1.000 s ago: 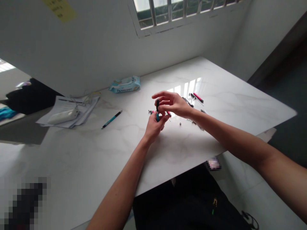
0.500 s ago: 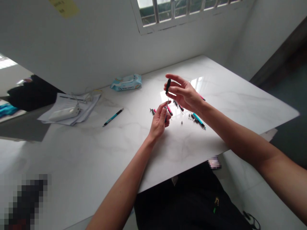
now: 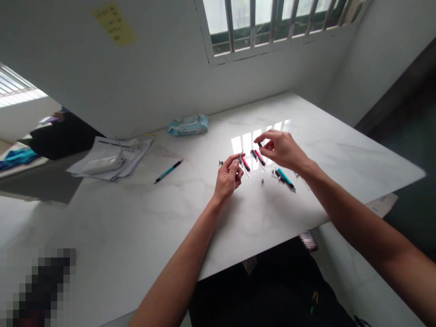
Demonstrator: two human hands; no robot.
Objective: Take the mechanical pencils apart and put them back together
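Pinched in my left hand (image 3: 228,178) is a slim pen part (image 3: 241,155), its thin end pointing up past the fingertips; the rest is hidden by the fingers. Off to its right, my right hand (image 3: 282,149) hovers above the table with a short black pen piece (image 3: 260,144) between thumb and fingers. Beneath and between the hands lie a pink pen barrel (image 3: 245,164) and another pink barrel (image 3: 260,157) with black parts beside them. A teal pen barrel (image 3: 286,179) rests nearer me, next to black parts. One small metallic tip (image 3: 262,180) stands alone.
A teal-and-black pen (image 3: 168,171) lies left on the marble-patterned table (image 3: 153,227). Against the wall are a blue wipes packet (image 3: 188,125) and stacked papers (image 3: 80,169) with a white object (image 3: 104,164) on top. A barred window (image 3: 269,25) is behind.
My right hand has moved right and down, away from my left hand, carrying the black piece. My left hand keeps its pinch. The view has tilted up slightly.
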